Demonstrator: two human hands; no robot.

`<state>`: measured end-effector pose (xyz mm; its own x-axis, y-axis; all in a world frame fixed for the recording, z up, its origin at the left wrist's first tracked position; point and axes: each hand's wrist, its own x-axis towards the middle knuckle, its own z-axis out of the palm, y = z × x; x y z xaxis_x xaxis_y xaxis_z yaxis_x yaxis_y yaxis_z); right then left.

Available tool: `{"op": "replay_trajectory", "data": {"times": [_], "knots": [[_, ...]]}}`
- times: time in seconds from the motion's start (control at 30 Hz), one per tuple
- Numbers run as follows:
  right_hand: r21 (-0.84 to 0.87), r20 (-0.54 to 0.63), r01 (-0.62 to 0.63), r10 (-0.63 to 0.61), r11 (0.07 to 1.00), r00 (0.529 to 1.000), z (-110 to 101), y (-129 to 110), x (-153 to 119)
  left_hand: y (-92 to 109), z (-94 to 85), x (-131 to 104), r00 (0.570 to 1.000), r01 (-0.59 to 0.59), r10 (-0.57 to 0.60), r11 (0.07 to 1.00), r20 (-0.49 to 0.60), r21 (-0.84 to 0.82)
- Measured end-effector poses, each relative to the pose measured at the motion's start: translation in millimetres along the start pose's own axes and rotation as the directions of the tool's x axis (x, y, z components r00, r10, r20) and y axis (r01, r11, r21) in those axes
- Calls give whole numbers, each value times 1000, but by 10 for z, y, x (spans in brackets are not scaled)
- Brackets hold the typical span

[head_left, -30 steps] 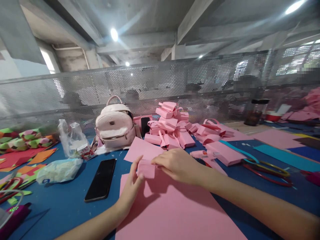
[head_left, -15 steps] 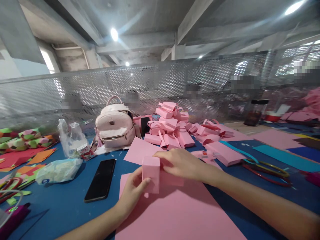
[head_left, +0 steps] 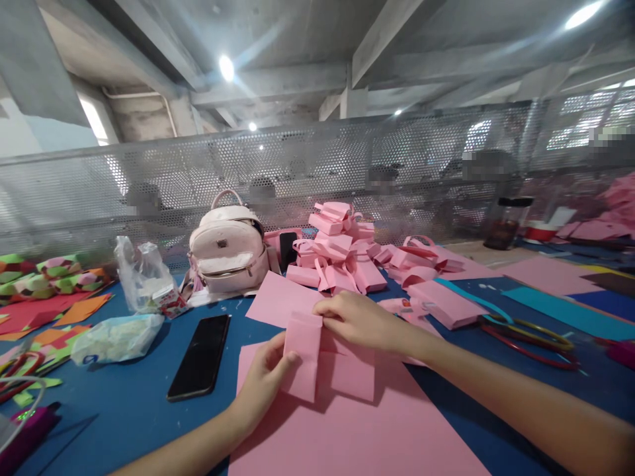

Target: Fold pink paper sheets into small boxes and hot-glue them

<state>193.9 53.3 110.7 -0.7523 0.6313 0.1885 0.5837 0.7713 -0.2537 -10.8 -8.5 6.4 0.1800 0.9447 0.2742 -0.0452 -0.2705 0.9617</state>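
A folded pink paper box is held up between my hands, its narrow panel facing me and a wider flap spreading to the right. My left hand grips its left edge, thumb pressed on the front panel. At the top right corner, my right hand pinches the paper; the fingertips are partly hidden behind it. Under both hands lies a large sheet of pink paper. A second pink sheet lies just beyond.
Pink folded paper bags are heaped at the back, beside a white backpack. A black phone and a plastic bag lie to the left. Scissors rest on the right, and a dark jar stands behind them.
The box's closed top has opened out and its front panel tilts flatter. More of the right-hand flap now shows. My right hand has shifted slightly right.
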Motion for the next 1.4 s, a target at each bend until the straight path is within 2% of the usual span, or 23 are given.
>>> {"op": "replay_trajectory", "data": {"times": [0.37,0.53,0.67,0.8,0.87,1.07,1.2,1.27,1.33,1.4], "knots": [[-64,16,-59,60,996,998,75,-74,-22,24,-2,6,994,59,-65,996,84,69],[-123,9,-138,140,983,990,112,-17,13,-65,1,-28,998,9,-7,999,57,-43],[-157,-19,-216,216,964,976,117,49,42,-101,-10,-22,998,-36,43,984,-36,173],[-174,16,-241,248,955,969,117,44,38,-113,-79,41,982,-56,98,966,-159,251],[-166,43,-234,244,958,969,138,32,25,-131,-139,76,973,-73,138,945,-187,319],[-96,102,-144,154,985,983,308,94,12,-211,-246,110,983,-52,121,905,-137,423],[-71,145,-83,93,994,985,265,114,-10,-198,-221,113,983,-129,174,869,-51,477],[-60,160,-53,62,997,985,125,57,-55,-148,-211,113,967,-238,248,779,63,580],[-39,127,-12,17,999,992,-76,-50,-136,-84,-213,108,904,-415,340,557,258,719],[-13,-5,6,-6,1000,1000,-287,-171,-257,-21,-223,98,808,-563,392,295,439,772]]}}
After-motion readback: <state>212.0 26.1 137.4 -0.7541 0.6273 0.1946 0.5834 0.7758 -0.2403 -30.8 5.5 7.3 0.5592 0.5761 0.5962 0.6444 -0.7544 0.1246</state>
